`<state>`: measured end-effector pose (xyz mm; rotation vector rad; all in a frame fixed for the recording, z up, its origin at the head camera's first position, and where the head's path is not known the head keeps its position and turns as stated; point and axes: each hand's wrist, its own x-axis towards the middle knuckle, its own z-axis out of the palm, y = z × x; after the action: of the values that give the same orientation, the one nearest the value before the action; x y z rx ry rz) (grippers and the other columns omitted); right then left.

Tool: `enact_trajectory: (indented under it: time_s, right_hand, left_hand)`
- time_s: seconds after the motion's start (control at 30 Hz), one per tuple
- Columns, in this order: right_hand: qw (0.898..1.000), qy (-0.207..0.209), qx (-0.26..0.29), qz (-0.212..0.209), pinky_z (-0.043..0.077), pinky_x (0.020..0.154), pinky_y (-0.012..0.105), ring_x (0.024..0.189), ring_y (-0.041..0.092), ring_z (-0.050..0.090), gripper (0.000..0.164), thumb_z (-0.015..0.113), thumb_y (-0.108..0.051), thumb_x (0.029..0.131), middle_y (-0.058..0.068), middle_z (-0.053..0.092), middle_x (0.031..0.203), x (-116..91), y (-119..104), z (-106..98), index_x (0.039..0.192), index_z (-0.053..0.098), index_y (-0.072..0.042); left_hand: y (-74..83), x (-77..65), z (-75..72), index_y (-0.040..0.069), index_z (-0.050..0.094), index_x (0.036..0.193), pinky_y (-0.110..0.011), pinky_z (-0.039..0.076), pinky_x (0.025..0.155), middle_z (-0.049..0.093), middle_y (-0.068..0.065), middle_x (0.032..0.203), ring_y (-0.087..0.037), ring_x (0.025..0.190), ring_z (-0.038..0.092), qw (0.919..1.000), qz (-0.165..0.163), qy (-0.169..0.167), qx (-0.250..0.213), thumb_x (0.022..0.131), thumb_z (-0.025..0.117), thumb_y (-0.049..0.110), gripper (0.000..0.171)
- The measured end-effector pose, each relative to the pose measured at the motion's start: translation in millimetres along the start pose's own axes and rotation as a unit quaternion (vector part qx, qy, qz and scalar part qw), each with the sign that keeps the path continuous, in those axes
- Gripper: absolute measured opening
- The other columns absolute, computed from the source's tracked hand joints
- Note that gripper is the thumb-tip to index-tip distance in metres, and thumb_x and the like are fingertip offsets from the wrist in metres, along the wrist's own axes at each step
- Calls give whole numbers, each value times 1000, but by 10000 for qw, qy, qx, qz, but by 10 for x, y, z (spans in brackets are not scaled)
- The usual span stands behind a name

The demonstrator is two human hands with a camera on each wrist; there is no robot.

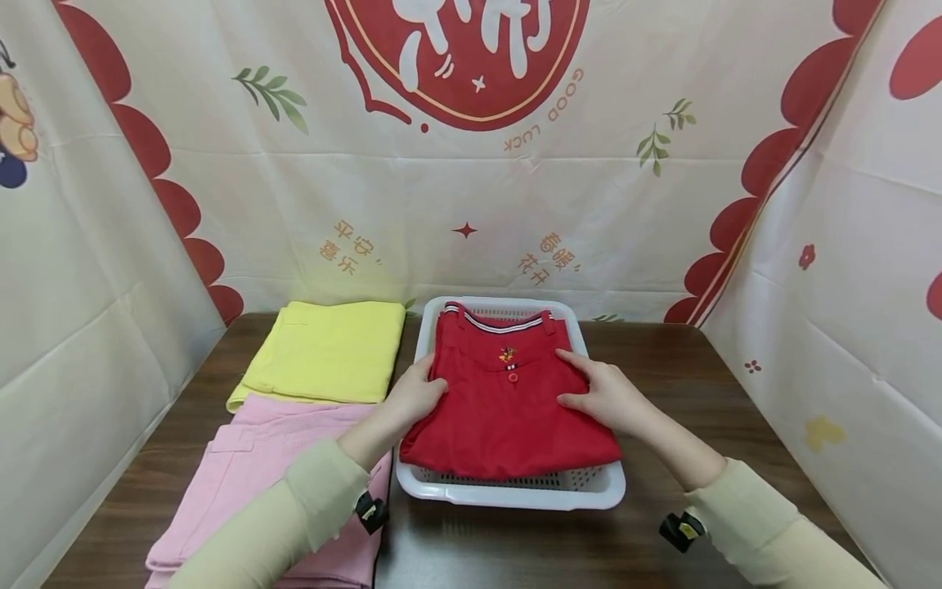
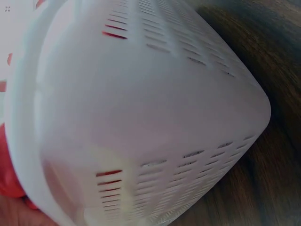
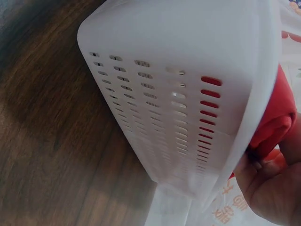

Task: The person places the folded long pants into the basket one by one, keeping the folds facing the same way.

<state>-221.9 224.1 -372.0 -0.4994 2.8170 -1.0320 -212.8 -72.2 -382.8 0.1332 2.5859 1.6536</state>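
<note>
Folded red pants (image 1: 508, 417), with a striped waistband, belt loops and a button, lie over the white plastic basket (image 1: 508, 496), overlapping its rim at the sides. My left hand (image 1: 414, 394) grips their left edge, thumb on top. At the opposite edge my right hand (image 1: 611, 397) holds the pants, thumb and a finger showing on top. From the right wrist camera, the fingers (image 3: 270, 176) of that hand curl under the red cloth (image 3: 277, 117) just outside the rim. Only a small part of the left hand (image 2: 21, 212) shows in the left wrist view.
Left of the basket lie a folded yellow garment (image 1: 327, 348) and, nearer me, a folded pink garment (image 1: 272, 466), partly behind my left sleeve. All rest on a dark wooden table (image 1: 662, 352). A printed cloth backdrop (image 1: 464, 188) rises behind and along both sides.
</note>
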Motion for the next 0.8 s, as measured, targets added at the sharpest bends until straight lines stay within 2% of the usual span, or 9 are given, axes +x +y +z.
enact_trajectory:
  time_s: [0.17, 0.3, 0.4, 0.5, 0.6, 0.7, 0.73, 0.8]
  right_hand:
    - [9999, -69, -90, 94, 55, 64, 31, 82, 21, 62, 74, 75, -16, 82, 21, 59, 113, 31, -18, 41, 144, 38, 0]
    - [9998, -62, -107, 185, 55, 65, 32, 84, 22, 62, 75, 75, -14, 82, 22, 58, 114, 47, -39, 71, 145, 38, 0]
    - [9996, -64, -162, 224, 55, 64, 33, 83, 22, 63, 75, 76, -14, 81, 23, 58, 114, 57, -56, 90, 144, 38, 1]
    - [9992, -90, -324, 192, 55, 65, 33, 82, 22, 63, 74, 76, -14, 81, 23, 59, 114, 80, -66, 117, 143, 39, 3]
    - [9981, -83, -612, 79, 55, 70, 36, 88, 25, 62, 72, 75, -15, 82, 26, 59, 117, 100, -67, 151, 141, 40, 5]
    - [9969, 5, -784, 55, 54, 71, 36, 92, 28, 61, 70, 76, -14, 81, 26, 58, 119, 101, -64, 189, 140, 42, 6]
    - [9967, 40, -808, 46, 54, 71, 36, 92, 28, 61, 70, 76, -13, 81, 26, 58, 120, 97, -62, 202, 140, 43, 6]
    - [9965, 107, -825, 2, 54, 67, 33, 90, 27, 61, 69, 76, -11, 81, 26, 59, 118, 89, -63, 230, 139, 43, 6]
  left_hand:
    - [42, -9, 35, 4, 50, 134, -47, 43, 92, 58, -18, 121, -34, 109, 54, 9976, -35, 45, 684, 88, 50, 5, 45]
    - [32, 11, 62, 5, 49, 134, -47, 45, 90, 59, -17, 121, -33, 109, 55, 9960, -72, 65, 888, 91, 50, 7, 43]
    - [26, 26, 81, 2, 48, 131, -46, 45, 90, 59, -18, 120, -34, 108, 56, 9936, 5, 49, 1132, 91, 49, 6, 40]
    - [26, 45, 100, -3, 45, 129, -45, 47, 87, 61, -22, 114, -34, 103, 58, 9877, 226, 30, 1544, 88, 49, 2, 42]
    - [39, 57, 126, -5, 36, 139, -41, 50, 70, 64, -23, 88, -34, 81, 62, 9788, 398, -128, 2003, 85, 50, -2, 56]
    - [43, 73, 174, -3, 24, 148, -33, 43, 52, 56, -14, 63, -27, 57, 55, 9704, 562, -361, 2322, 84, 52, -5, 70]
    - [37, 72, 192, -2, 25, 148, -32, 40, 49, 52, -12, 58, -26, 52, 51, 9672, 622, -429, 2425, 83, 53, -6, 71]
    - [6, 67, 237, 0, 32, 146, -30, 40, 50, 53, -10, 61, -25, 58, 52, 9613, 707, -495, 2618, 83, 55, -5, 67]
